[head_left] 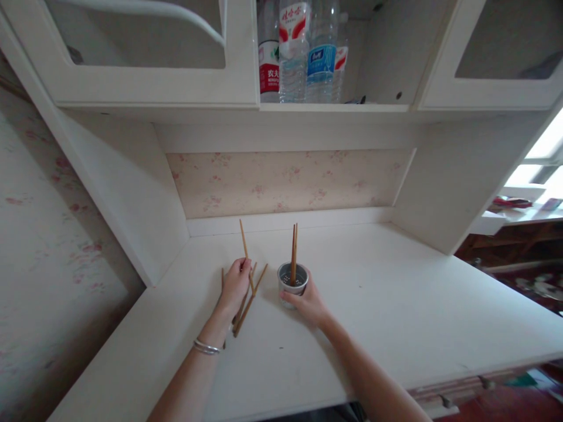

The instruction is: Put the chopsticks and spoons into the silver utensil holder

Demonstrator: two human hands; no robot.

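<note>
Cupboard [382, 58] stands open well above and beyond our left fingers [243, 265] and right fingers [290, 298], with clear plastic bottles [294, 67] upright in its left part; how full they are, we cannot tell. Under our fingers spreads the white table [373, 316]. Our right fingers wrap the cup [282, 288], the thumb across its near side; it looks rigid and fairly light, with small holes in its bottom, and we judge its outer wall the best hold, steadying it against tall contents that could tip it. Inside it, just beyond our right fingers, upright chopsticks [294, 249] reach high above the rim. Loose chopsticks [247, 308] lie crossed just beside our left fingers and nearer to us. Our left fingers pinch a single chopstick [243, 237], which points up and away from us. We expect such sticks to be stiff, light and smooth, apt to roll, so a fingertip pinch near the middle should suit them.
</note>
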